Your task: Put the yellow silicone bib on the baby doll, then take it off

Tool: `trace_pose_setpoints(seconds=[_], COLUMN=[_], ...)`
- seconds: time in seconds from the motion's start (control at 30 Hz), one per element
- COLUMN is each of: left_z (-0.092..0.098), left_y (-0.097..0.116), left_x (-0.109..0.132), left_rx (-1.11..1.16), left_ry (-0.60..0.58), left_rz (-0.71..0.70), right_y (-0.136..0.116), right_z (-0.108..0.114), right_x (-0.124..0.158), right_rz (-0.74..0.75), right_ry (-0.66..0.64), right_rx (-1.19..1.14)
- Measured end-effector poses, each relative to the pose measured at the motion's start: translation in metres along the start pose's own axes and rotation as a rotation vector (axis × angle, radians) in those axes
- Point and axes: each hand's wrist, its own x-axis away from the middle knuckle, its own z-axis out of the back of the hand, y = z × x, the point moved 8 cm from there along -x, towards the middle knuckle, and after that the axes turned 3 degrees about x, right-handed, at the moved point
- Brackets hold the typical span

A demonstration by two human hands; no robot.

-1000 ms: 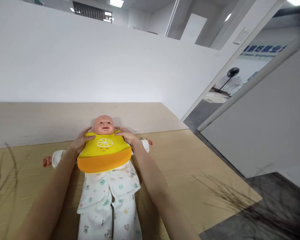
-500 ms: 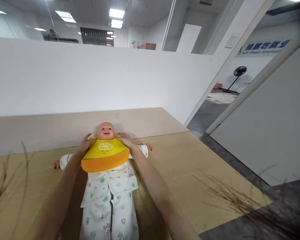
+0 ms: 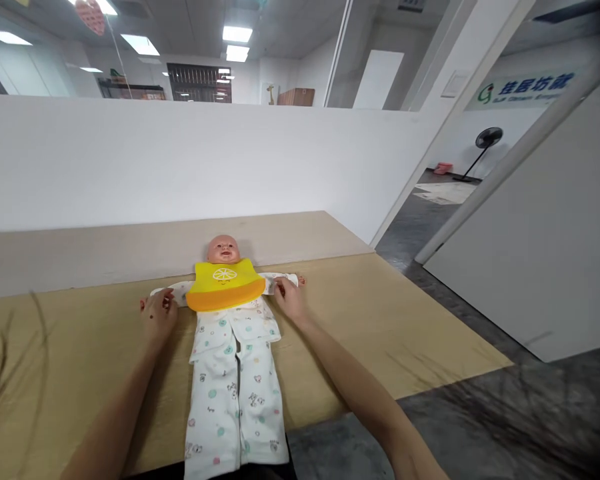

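Observation:
A baby doll [image 3: 223, 250] lies on its back on a tan wooden board [image 3: 390, 313], arms stretched out to the sides. It wears a white printed sleepsuit [image 3: 235, 380] and a yellow bib [image 3: 225, 285] with an orange pocket and a lemon print. My left hand [image 3: 159, 312] rests on the doll's left-side sleeve near its small hand, fingers curled over it. My right hand [image 3: 289, 299] lies on the other sleeve near the cuff, fingers closed on the cloth.
A low white partition wall [image 3: 180, 160] runs behind the board. A paler board [image 3: 105, 247] lies along the wall. Dark grey floor [image 3: 505, 413] lies to the right, with a white panel [image 3: 545, 247] and a standing fan [image 3: 483, 143] further back.
Both hands have left the bib's neck by the doll's head and moved outward to the sleeves. The view has pulled back, showing the whole doll.

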Motion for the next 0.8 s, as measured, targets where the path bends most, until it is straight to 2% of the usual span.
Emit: trace_pose_setpoints(seconds=[0.1, 0.17, 0.27, 0.37, 0.57, 0.73, 0.8], left_z=[-0.009, -0.017, -0.025, -0.029, -0.035, -0.032, -0.033], left_y=[0.022, 0.037, 0.048, 0.046, 0.042, 0.042, 0.040], left_x=[0.021, 0.031, 0.037, 0.036, 0.036, 0.034, 0.034], left_rx=[-0.081, -0.108, -0.096, -0.087, -0.261, -0.084, -0.104], left_ry=[-0.019, -0.033, -0.036, -0.044, -0.080, -0.045, -0.030], left_rz=[-0.140, -0.224, -0.290, -0.302, -0.359, -0.306, -0.321], right_y=[-0.013, -0.030, -0.051, -0.055, -0.049, -0.052, -0.052], right_z=[-0.003, -0.002, -0.006, -0.014, -0.020, -0.020, -0.021], right_x=[0.014, 0.018, 0.019, 0.017, 0.014, 0.015, 0.016], right_rz=[0.003, 0.051, 0.141, 0.163, 0.133, 0.126, 0.137], right_ry=[-0.017, -0.022, -0.081, -0.139, -0.160, -0.178, -0.177], right_rx=[-0.029, -0.031, 0.010, 0.043, 0.069, 0.136, 0.163])
